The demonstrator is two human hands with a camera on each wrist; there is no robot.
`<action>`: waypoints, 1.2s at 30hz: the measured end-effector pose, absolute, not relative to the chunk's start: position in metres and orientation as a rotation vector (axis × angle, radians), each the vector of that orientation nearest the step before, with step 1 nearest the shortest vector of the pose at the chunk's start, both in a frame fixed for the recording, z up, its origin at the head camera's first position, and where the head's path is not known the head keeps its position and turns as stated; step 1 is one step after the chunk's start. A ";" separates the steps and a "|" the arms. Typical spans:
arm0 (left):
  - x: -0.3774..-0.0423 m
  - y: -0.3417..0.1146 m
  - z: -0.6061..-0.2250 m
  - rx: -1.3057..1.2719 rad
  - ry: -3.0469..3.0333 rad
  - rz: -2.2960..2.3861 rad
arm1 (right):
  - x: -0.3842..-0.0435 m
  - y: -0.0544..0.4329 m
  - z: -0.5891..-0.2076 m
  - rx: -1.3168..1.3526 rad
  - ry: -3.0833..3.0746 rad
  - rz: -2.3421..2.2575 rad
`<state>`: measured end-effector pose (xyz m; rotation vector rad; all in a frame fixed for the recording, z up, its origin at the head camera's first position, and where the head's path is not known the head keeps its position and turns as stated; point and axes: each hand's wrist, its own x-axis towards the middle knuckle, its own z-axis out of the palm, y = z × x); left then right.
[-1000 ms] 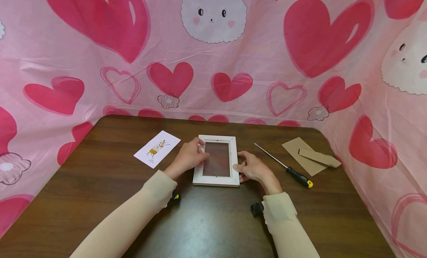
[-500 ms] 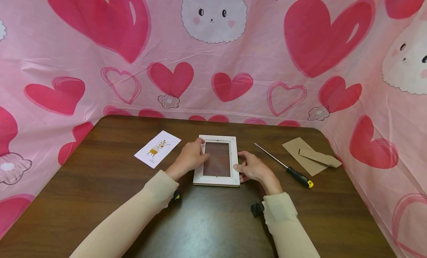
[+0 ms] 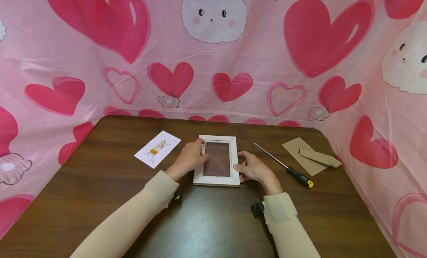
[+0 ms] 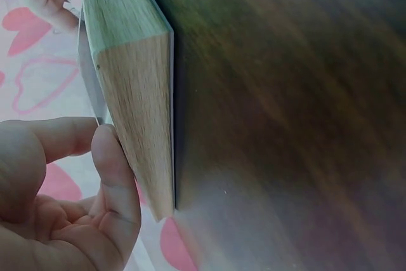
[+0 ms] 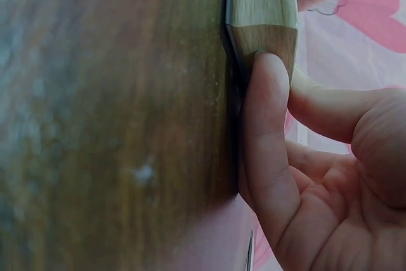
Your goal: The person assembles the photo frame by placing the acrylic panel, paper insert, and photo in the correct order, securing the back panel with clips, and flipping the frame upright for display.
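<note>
The left hand (image 3: pixel 188 158) has its thumb and finger drawn together, pinching the edge of a thin clear sheet (image 4: pixel 90 84) over the white picture frame (image 3: pixel 217 181). The right hand (image 3: pixel 253 167), fingers bent, grips the frame's right edge. The frame lies on the bench (image 3: pixel 207 221) between them. Left of it lies a printed card (image 3: pixel 157 149); to the right, a screwdriver (image 3: pixel 298 176), then a brown backing board (image 3: pixel 308 165) bearing a strip (image 3: pixel 318 157). Behind hangs pink heart-patterned fabric (image 3: pixel 261 43).

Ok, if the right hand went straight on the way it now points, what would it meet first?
The white frame, since the right hand grips its right side. Past that, probably the left hand across the frame, though depth is unclear.
</note>
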<state>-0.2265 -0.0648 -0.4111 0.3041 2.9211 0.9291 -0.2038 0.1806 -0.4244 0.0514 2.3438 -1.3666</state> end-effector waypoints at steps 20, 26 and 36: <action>-0.227 -0.060 -0.415 0.333 3.001 0.846 | -0.203 0.180 -0.425 0.051 2.344 -1.381; -0.226 -0.058 -0.417 0.348 3.018 0.802 | -0.203 0.180 -0.425 0.046 2.341 -1.381; -0.227 -0.060 -0.418 0.316 2.984 0.843 | -0.201 0.181 -0.424 0.046 2.337 -1.373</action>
